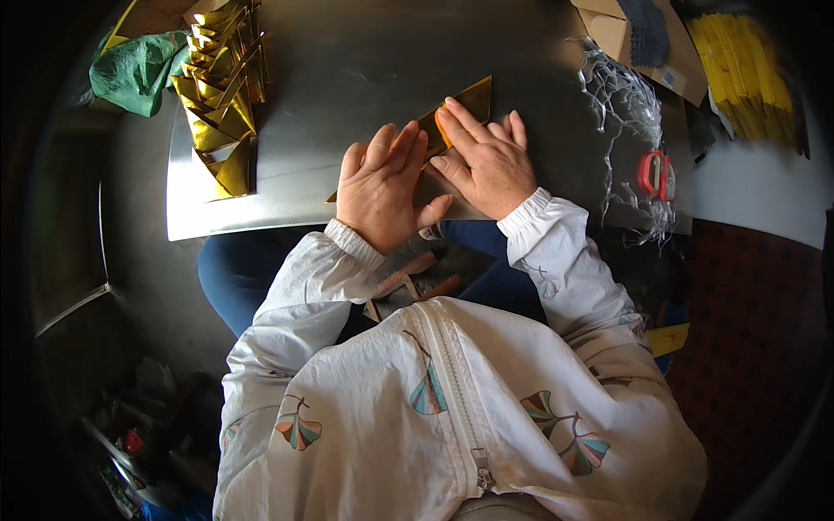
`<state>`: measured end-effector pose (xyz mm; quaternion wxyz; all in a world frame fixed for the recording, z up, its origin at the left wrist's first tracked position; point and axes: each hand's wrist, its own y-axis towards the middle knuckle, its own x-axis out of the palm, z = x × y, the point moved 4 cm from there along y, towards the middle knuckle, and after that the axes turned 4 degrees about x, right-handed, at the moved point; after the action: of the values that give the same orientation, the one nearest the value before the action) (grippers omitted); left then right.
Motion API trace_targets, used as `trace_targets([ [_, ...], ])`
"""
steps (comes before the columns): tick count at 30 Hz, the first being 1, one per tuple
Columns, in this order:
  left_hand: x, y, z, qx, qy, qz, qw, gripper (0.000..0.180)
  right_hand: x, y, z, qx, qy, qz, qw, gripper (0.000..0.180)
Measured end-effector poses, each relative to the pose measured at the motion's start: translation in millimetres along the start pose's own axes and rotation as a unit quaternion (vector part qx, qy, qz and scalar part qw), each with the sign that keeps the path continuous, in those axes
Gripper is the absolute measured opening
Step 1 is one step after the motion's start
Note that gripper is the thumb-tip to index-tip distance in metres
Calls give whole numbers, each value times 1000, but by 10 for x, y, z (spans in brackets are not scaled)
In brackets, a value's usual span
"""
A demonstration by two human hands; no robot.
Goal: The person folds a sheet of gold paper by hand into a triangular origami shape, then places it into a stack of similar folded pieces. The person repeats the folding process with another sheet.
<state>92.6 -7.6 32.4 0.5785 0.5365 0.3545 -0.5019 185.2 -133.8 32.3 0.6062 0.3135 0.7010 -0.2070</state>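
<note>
A sheet of gold foil paper [469, 97] lies flat on the grey metal table [347, 61], folded to a triangle. My left hand [382, 187] presses flat on its near left part, fingers spread and pointing away from me. Beside it, my right hand [486, 161] presses on the paper's middle and holds a small orange tool [441, 130] under its fingers against the fold. Most of the sheet is hidden under both hands.
A stack of folded gold paper pieces [221, 95] stands at the table's far left beside a green cloth [135, 69]. Clear plastic strips [621, 104] and red scissors [656, 174] lie right. Cardboard [608, 30] and yellow bundles [743, 74] sit far right.
</note>
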Motion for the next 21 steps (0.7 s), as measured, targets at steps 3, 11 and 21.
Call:
trace_targets([
  [3, 32, -101, -31, 2, 39, -55, 998, 90, 100, -29, 81, -5, 2, 45, 999, 58],
  [11, -102, -555, -203, 28, 15, -51, 998, 87, 119, -6, 103, -4, -17, 34, 999, 59],
  [21, -370, -811, -139, 23, -26, -12, 999, 83, 205, 378, 303, -184, -13, 11, 983, 61],
])
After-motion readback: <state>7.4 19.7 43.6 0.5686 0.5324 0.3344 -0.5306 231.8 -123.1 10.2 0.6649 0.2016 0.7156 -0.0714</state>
